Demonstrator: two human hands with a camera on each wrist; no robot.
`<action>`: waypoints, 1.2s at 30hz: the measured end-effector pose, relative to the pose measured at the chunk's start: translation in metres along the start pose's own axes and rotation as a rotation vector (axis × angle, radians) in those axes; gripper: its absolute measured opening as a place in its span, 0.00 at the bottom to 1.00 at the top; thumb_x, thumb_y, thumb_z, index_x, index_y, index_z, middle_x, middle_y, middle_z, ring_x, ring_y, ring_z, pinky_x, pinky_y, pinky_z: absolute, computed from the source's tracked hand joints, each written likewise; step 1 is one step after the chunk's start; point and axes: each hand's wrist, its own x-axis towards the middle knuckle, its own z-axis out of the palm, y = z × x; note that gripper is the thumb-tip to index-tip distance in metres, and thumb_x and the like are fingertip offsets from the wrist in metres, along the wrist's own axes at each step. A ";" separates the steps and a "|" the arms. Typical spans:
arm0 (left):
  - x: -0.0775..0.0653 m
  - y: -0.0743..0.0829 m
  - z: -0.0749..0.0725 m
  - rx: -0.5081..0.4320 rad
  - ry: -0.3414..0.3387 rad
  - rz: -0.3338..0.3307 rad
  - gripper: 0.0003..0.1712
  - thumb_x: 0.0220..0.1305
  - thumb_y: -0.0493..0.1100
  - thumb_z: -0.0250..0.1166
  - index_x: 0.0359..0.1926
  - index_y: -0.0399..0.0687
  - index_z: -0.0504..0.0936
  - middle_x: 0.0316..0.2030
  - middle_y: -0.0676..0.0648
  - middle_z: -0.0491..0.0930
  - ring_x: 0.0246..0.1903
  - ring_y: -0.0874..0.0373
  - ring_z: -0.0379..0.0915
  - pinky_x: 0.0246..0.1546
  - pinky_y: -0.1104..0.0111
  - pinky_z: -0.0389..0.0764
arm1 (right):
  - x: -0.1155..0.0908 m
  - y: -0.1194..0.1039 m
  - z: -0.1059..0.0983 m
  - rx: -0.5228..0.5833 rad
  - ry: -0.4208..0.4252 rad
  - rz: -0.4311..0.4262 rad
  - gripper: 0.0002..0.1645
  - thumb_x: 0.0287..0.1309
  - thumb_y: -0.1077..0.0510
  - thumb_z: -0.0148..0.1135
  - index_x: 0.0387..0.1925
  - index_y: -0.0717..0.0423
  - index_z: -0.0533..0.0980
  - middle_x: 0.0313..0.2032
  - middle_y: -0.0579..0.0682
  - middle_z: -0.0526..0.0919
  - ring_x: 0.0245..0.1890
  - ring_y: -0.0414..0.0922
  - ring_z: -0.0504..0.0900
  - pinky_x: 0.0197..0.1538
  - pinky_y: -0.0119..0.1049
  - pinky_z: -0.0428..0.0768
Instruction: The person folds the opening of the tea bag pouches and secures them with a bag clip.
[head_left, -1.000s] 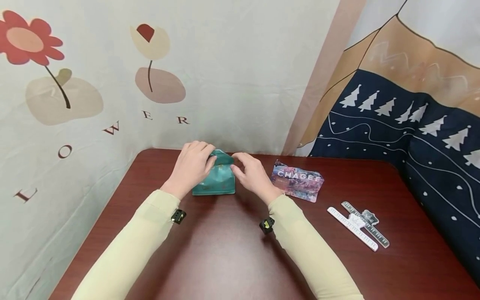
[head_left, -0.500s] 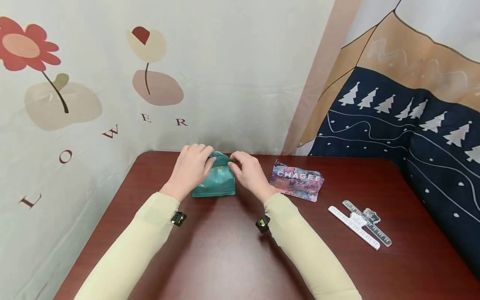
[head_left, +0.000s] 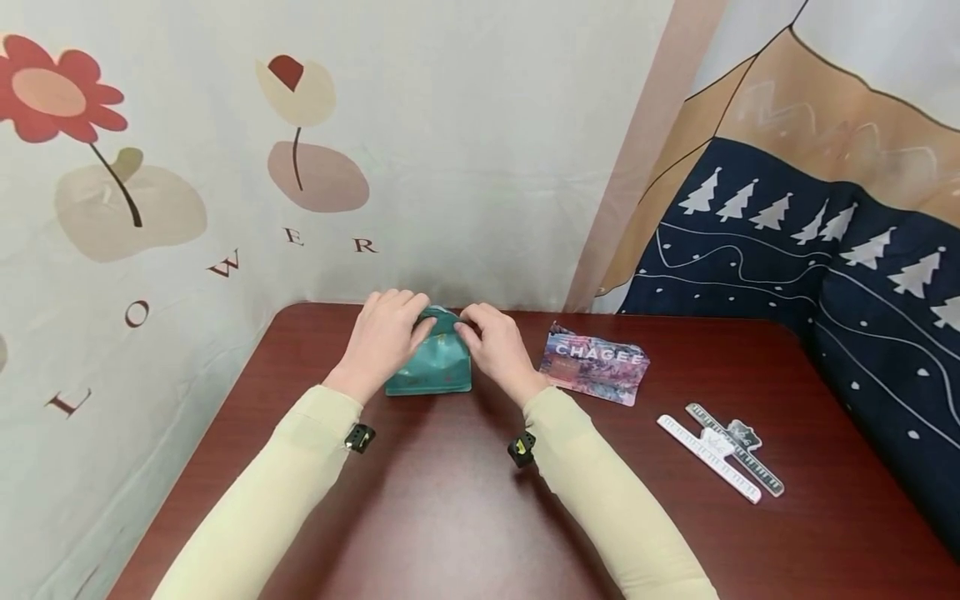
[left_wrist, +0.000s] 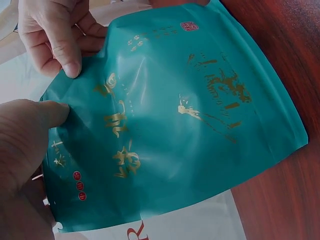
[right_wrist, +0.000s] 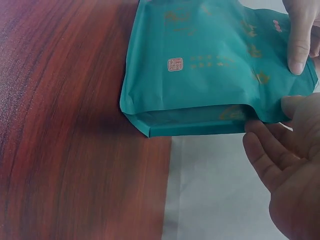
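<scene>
A teal tea pouch [head_left: 431,365] with gold lettering and red seals stands upright near the table's back edge. My left hand [head_left: 384,340] grips its upper left edge, thumb on the front face and fingers behind, as the left wrist view shows of the pouch [left_wrist: 165,110]. At the upper right corner my right hand [head_left: 501,348] pinches the rim between thumb and fingers. In the right wrist view the right hand [right_wrist: 295,155] has its fingers behind the pouch [right_wrist: 200,65], whose side gusset faces that camera. What is inside the pouch is hidden.
Right of the pouch lies a purple-pink bag [head_left: 595,365] lettered CHAGEE. Nearer on the right, a white clip [head_left: 708,458] and a grey clip [head_left: 735,450] lie side by side on the dark red table [head_left: 442,517]. A printed cloth wall [head_left: 480,167] stands behind the table.
The right hand has closed in slightly to the left and now holds the pouch's upper right corner. The left hand has kept its grip, and the pouch's top edge looks flatter.
</scene>
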 end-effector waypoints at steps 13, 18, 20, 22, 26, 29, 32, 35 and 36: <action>0.001 0.002 0.003 0.019 0.028 0.000 0.10 0.65 0.42 0.73 0.38 0.41 0.81 0.29 0.43 0.81 0.32 0.43 0.76 0.35 0.56 0.70 | 0.001 0.000 -0.002 -0.024 -0.003 -0.012 0.03 0.69 0.61 0.66 0.36 0.57 0.81 0.34 0.52 0.84 0.34 0.48 0.81 0.41 0.43 0.80; 0.001 0.003 0.003 0.031 0.035 -0.004 0.11 0.65 0.42 0.74 0.38 0.40 0.82 0.29 0.42 0.81 0.31 0.44 0.76 0.35 0.56 0.71 | 0.001 0.000 -0.003 -0.026 -0.008 -0.008 0.03 0.68 0.61 0.67 0.36 0.57 0.82 0.34 0.52 0.84 0.34 0.48 0.81 0.41 0.43 0.80; 0.001 0.003 0.003 0.041 0.034 -0.007 0.11 0.65 0.42 0.74 0.38 0.40 0.81 0.29 0.42 0.82 0.31 0.43 0.76 0.35 0.56 0.71 | 0.001 -0.001 -0.003 -0.026 -0.015 -0.004 0.03 0.68 0.61 0.66 0.37 0.57 0.82 0.35 0.51 0.84 0.34 0.48 0.81 0.41 0.43 0.80; 0.002 0.004 0.002 0.048 0.033 -0.015 0.12 0.64 0.43 0.74 0.38 0.40 0.82 0.29 0.42 0.82 0.32 0.43 0.77 0.35 0.56 0.72 | 0.002 -0.001 -0.003 -0.032 -0.027 -0.001 0.03 0.69 0.61 0.66 0.39 0.57 0.84 0.36 0.52 0.85 0.35 0.48 0.82 0.42 0.43 0.81; 0.004 0.004 0.003 0.055 0.027 -0.038 0.11 0.66 0.43 0.73 0.38 0.40 0.82 0.30 0.42 0.83 0.32 0.43 0.76 0.36 0.55 0.71 | 0.003 -0.001 -0.003 -0.038 -0.030 -0.010 0.06 0.70 0.61 0.65 0.42 0.57 0.86 0.37 0.52 0.85 0.36 0.48 0.84 0.42 0.43 0.82; 0.004 0.004 0.005 0.060 0.030 -0.051 0.10 0.66 0.43 0.72 0.38 0.41 0.82 0.29 0.43 0.82 0.31 0.44 0.76 0.35 0.55 0.71 | 0.002 -0.001 -0.003 -0.038 -0.034 -0.017 0.06 0.70 0.61 0.65 0.43 0.58 0.86 0.36 0.52 0.85 0.35 0.47 0.83 0.41 0.42 0.82; 0.003 0.004 0.008 0.064 0.035 -0.059 0.10 0.66 0.43 0.72 0.37 0.41 0.82 0.28 0.43 0.82 0.30 0.44 0.75 0.35 0.55 0.71 | 0.001 -0.001 -0.003 -0.039 -0.045 -0.015 0.08 0.70 0.60 0.65 0.44 0.57 0.87 0.35 0.52 0.84 0.34 0.47 0.83 0.40 0.41 0.81; 0.003 0.005 0.010 0.073 0.047 -0.053 0.10 0.66 0.43 0.72 0.38 0.41 0.82 0.29 0.43 0.83 0.30 0.44 0.75 0.34 0.55 0.71 | -0.001 0.000 -0.003 -0.041 -0.047 -0.010 0.09 0.71 0.60 0.64 0.45 0.57 0.87 0.35 0.52 0.84 0.34 0.46 0.83 0.39 0.41 0.81; 0.003 0.005 0.010 0.076 0.052 -0.049 0.10 0.66 0.43 0.72 0.38 0.41 0.82 0.29 0.43 0.83 0.30 0.44 0.75 0.34 0.55 0.71 | -0.001 0.000 -0.003 -0.040 -0.045 -0.009 0.09 0.71 0.60 0.64 0.46 0.58 0.87 0.35 0.52 0.84 0.33 0.47 0.82 0.39 0.41 0.81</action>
